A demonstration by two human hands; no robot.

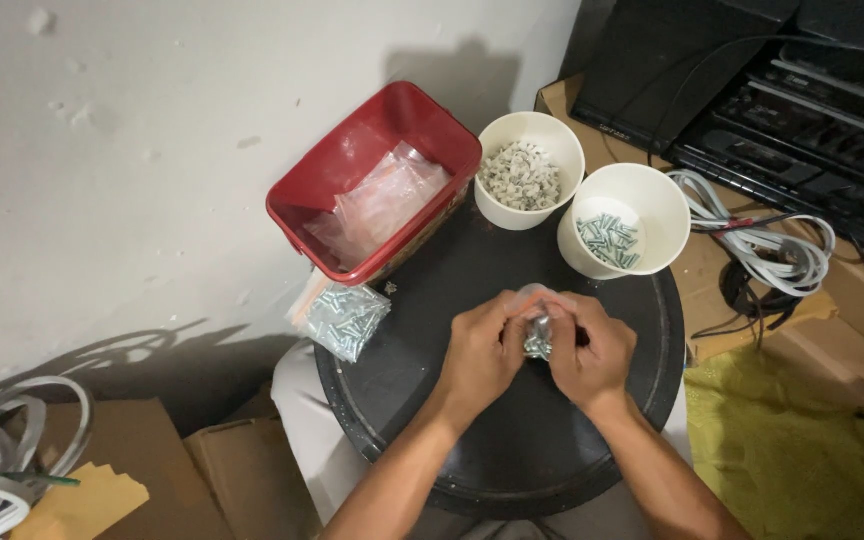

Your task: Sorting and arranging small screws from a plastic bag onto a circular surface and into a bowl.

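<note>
Head view, looking down on a round, matte black surface with a slightly raised rim. Both hands meet over its middle. The left hand and the right hand are curled inward, fingertips pinched together on a small clear plastic bag that holds shiny metal screws; the bag sits between the two hands, just above the surface, and is partly hidden by the fingers.

Beyond the hands, at the far edge of the surface, stand two white paper cups with round rims. The cup ahead of the left hand is filled with small, pale, knobbly plastic pieces; the cup ahead of the right hand holds a thin layer of silvery screws. Further to the left of the first cup sits a red rectangular plastic tub, smooth and glossy, containing empty clear bags. Just below the tub, to the left of the left hand, a filled bag of screws lies at the rim of the surface.

To the right of the right hand, off the surface, coiled grey cable lies on cardboard beside black electronic equipment.
</note>
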